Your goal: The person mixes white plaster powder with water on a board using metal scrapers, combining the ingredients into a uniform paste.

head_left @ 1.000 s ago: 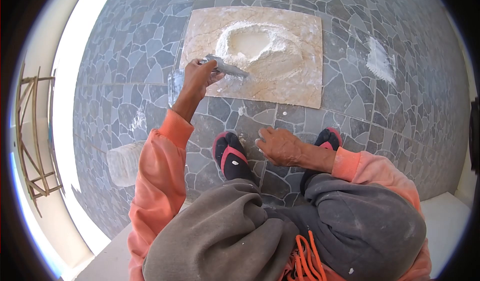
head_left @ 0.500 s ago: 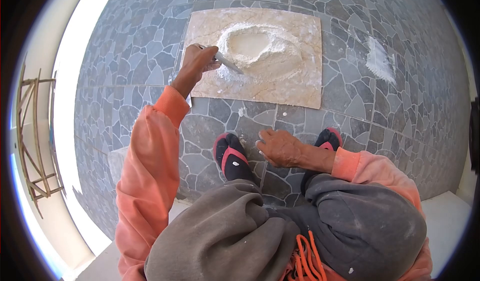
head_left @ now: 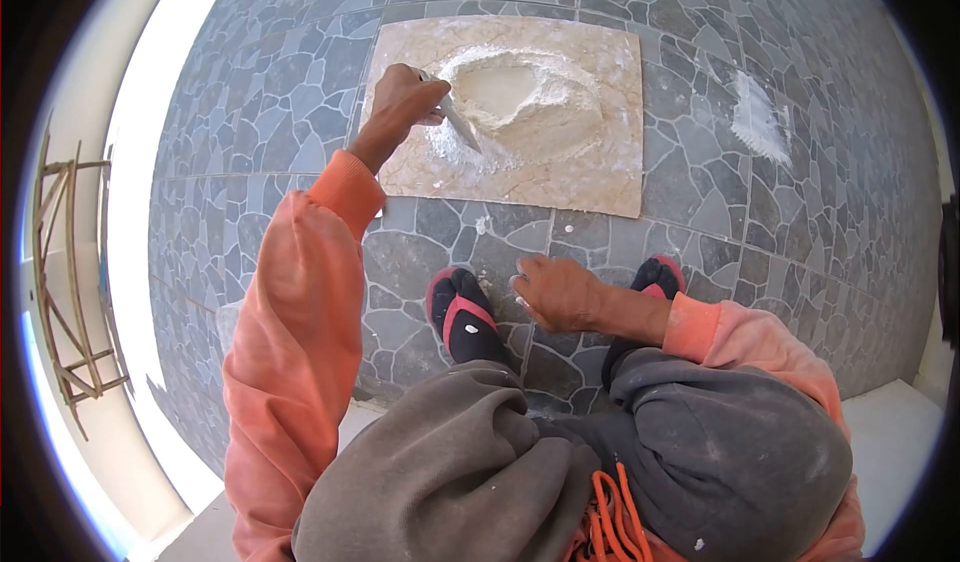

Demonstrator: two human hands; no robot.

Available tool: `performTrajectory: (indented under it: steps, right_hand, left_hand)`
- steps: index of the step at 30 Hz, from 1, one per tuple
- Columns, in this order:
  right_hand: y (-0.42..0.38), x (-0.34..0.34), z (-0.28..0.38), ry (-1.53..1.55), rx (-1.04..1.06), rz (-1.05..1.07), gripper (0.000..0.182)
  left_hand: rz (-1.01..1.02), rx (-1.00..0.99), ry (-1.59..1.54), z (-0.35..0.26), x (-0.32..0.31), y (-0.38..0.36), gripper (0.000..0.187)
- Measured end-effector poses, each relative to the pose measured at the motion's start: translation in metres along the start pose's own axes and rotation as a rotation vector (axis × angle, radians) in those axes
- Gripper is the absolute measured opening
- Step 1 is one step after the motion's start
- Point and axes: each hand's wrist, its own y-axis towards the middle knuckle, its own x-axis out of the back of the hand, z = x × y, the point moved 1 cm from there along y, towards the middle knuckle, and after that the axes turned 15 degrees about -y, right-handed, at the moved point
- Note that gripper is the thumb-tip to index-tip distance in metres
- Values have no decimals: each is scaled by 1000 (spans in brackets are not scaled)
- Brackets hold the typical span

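My left hand (head_left: 405, 100) is closed around a scraper with a flat grey blade (head_left: 460, 126). The blade's edge rests at the near left side of a mound of white powder (head_left: 565, 127). In the hollow of that mound lies a smooth cream-coloured pool (head_left: 495, 89). Under it all is a beige marbled tile (head_left: 600, 184), dusted white. My right hand (head_left: 560, 294) hangs above the floor between my feet, its fingers curled and whitish at the tips. Its palm is hidden, and nothing shows in it.
Grey stone-patterned tiles (head_left: 270, 132) cover the floor. A white powder smear (head_left: 760, 120) marks them right of the beige tile. My feet, in dark socks and red-strapped sandals (head_left: 465, 312), stand close to its near edge. Wooden scaffolding (head_left: 70, 282) shows at far left.
My left hand has shifted slightly up and to the right, and the scraper blade now stands steeper at the powder's edge. My right hand stays nearly in place.
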Motion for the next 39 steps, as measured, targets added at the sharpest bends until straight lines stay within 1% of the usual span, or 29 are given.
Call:
performTrajectory:
  steps: [4,7,10,13,16,19,22,25,26,29,30,32,33,35,39]
  right_hand:
    - [15,16,-19,44,-131,-51,23]
    - [31,39,-42,46,-259,-78,42]
    - [53,56,-72,-9,-318,-128,46]
    - [75,73,-88,-99,-355,-86,53]
    - [94,85,-99,-141,-345,-24,54]
    - [106,89,-110,-70,-408,-94,47]
    - [107,96,-109,245,-508,-120,42]
    - [91,99,-83,1055,-756,-53,53]
    - [83,97,-74,1258,-743,-19,68]
    - [73,85,-55,1646,-675,-39,72]
    - [75,72,-54,1759,-618,-69,68]
    - [72,56,-51,1909,-634,-154,54]
    - [70,52,-47,1983,-641,-198,47]
    - [62,47,-40,2043,-690,-231,39]
    - [46,41,-30,2120,-867,-343,30]
  left_hand:
    - [18,-42,51,-4,-1,2,30]
    - [11,-88,67,-16,0,-4,25]
    - [10,-99,55,-24,2,-8,25]
    - [14,-93,38,-31,3,-11,26]
    - [36,-101,4,-36,3,-16,27]
    - [65,-73,-12,-41,2,-20,29]
    - [43,-70,-107,-34,4,-20,32]
    - [-17,-30,-265,-36,2,-43,37]
    - [10,0,-363,-35,0,-53,43]
    - [-26,27,-629,-7,-13,-79,42]
    - [-31,41,-686,3,-20,-87,41]
    - [-48,104,-749,21,-32,-101,41]
    - [-85,103,-767,24,-40,-111,41]
    - [-128,145,-771,26,-51,-125,41]
    - [-17,217,-724,41,-65,-142,40]
